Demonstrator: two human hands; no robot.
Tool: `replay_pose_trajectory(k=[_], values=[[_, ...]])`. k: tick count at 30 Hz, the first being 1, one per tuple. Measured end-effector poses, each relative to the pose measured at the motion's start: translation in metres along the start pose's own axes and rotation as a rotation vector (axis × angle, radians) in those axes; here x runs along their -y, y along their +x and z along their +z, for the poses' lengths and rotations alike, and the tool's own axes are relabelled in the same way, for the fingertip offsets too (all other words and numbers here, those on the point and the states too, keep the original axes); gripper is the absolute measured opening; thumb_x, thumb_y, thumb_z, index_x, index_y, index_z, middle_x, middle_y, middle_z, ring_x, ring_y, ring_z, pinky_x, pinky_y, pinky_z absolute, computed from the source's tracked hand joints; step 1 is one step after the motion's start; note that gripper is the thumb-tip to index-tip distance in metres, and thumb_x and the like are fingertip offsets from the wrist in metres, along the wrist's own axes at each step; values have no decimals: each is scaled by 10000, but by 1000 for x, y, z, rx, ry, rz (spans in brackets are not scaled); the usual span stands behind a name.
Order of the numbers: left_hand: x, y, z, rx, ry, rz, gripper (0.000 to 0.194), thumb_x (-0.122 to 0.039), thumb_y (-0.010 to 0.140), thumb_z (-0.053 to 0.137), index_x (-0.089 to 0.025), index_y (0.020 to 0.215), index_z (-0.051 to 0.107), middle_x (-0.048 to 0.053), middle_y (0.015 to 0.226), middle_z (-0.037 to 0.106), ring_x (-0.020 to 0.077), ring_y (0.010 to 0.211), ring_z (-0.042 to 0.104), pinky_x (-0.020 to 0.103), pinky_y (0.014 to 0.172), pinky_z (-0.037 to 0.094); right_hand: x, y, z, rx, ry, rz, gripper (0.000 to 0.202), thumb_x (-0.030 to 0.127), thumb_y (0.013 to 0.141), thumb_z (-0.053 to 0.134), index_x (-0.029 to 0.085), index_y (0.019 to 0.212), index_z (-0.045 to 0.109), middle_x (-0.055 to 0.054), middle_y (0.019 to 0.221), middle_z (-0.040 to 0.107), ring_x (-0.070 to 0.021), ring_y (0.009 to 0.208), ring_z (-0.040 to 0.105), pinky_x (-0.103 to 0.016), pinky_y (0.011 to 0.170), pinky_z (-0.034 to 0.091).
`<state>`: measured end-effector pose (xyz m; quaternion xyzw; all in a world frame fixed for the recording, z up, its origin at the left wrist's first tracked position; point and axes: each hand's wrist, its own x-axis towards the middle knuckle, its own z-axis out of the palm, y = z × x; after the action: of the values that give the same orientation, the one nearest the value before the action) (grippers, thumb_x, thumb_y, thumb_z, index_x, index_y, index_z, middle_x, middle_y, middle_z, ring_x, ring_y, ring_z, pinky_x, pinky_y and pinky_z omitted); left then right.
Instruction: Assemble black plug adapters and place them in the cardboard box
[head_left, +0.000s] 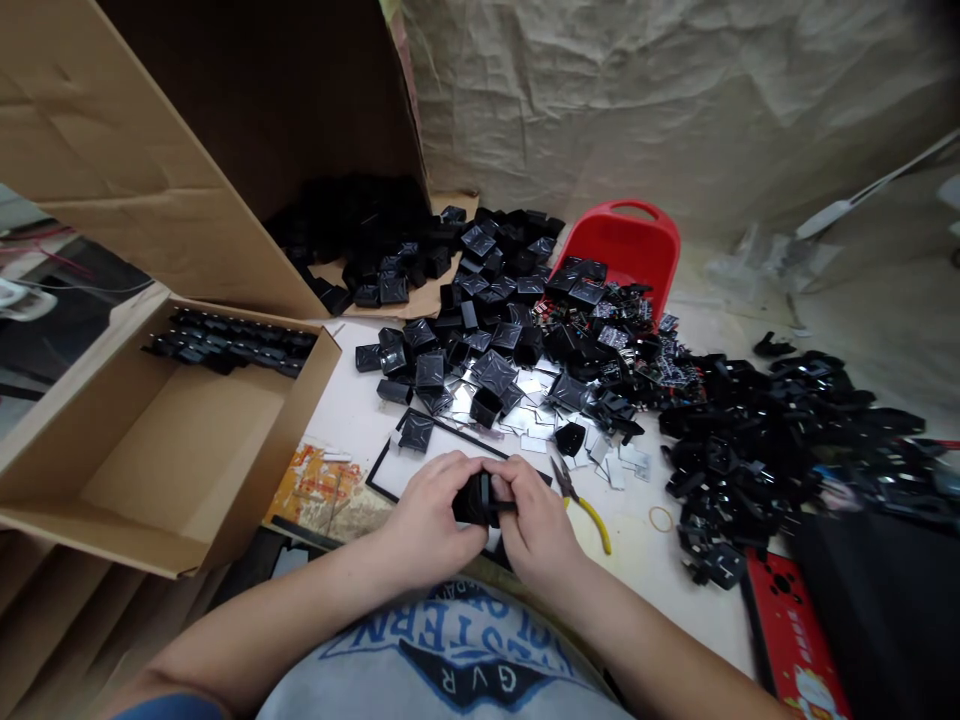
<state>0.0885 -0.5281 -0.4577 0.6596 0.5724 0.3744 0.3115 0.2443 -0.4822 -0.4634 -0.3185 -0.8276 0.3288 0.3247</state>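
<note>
Close to my body at the table's front edge, my left hand [441,518] and my right hand [534,515] meet around a black plastic housing [474,500]. Fingers of both hands wrap it and hide much of its shape. Just beyond them lies a thin black rectangular frame [381,472] on the white table. One black square casing [415,432] rests at that frame's far left corner. Right of my right hand, pliers with yellow handles [592,520] lie with their dark jaws pointing away from me.
Black casings [495,372] and silver metal plates [534,415] pile up mid-table. Behind them a red plastic basket [637,245] spills small circuit boards [667,365]. More black parts [739,450] heap up at right. A cardboard box [247,470] at left holds rows of black pieces [232,340].
</note>
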Motion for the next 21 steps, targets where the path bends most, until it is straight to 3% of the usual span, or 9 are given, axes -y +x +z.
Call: replay_pose_trajectory(k=[3, 8, 11, 14, 17, 19, 21], values=[[-5, -4, 0, -6, 81, 39, 554, -70, 593, 544, -187, 1135, 560, 69, 950, 587, 257, 919, 569, 420, 850, 504, -3, -6, 6, -35, 22, -35, 453, 40, 793, 393, 239, 1194, 462, -57, 944, 581, -215, 822, 619, -350, 705, 537], [-13, -10, 2, -11, 259, 9, 649, -54, 595, 521, -173, 1233, 525, 85, 931, 559, 281, 903, 543, 473, 850, 496, -11, -15, 19, -79, -27, -72, 469, 74, 794, 406, 232, 1235, 444, -41, 860, 551, -202, 654, 586, -344, 587, 525], [-14, -11, 2, -9, 270, -40, 680, -54, 583, 529, -195, 1248, 507, 84, 956, 556, 287, 921, 543, 477, 861, 494, -13, -15, 25, -84, -23, -50, 436, 99, 812, 414, 228, 1221, 490, -62, 890, 592, -217, 698, 618, -371, 636, 553], [-13, -10, -7, 79, 202, -97, 617, -98, 616, 572, -181, 1222, 498, 97, 1031, 582, 286, 973, 556, 464, 896, 494, -8, -7, 23, -43, 46, 38, 382, 141, 839, 430, 231, 1192, 545, -87, 991, 646, -238, 839, 660, -391, 741, 572], [-10, -8, -33, 135, 208, -75, 541, -172, 638, 664, -199, 1164, 539, 89, 1096, 592, 283, 1038, 552, 452, 946, 472, 2, 8, 14, 74, 217, 242, 360, 272, 920, 452, 243, 1271, 528, -87, 1023, 685, -232, 842, 685, -370, 741, 582], [-6, -7, -63, 41, 294, -51, 547, -209, 637, 717, -225, 1163, 567, 89, 1167, 574, 293, 1103, 526, 466, 986, 439, 5, 18, 5, 176, 368, 361, 446, 376, 946, 464, 276, 1380, 444, -91, 1096, 690, -219, 822, 702, -354, 728, 590], [4, -7, -102, -104, 377, -74, 535, -231, 667, 726, -236, 1180, 576, 90, 1197, 573, 288, 1130, 518, 463, 1004, 425, 1, 26, -2, 176, 428, 399, 555, 463, 909, 527, 301, 1422, 393, -111, 1224, 662, -243, 941, 703, -372, 808, 583]])
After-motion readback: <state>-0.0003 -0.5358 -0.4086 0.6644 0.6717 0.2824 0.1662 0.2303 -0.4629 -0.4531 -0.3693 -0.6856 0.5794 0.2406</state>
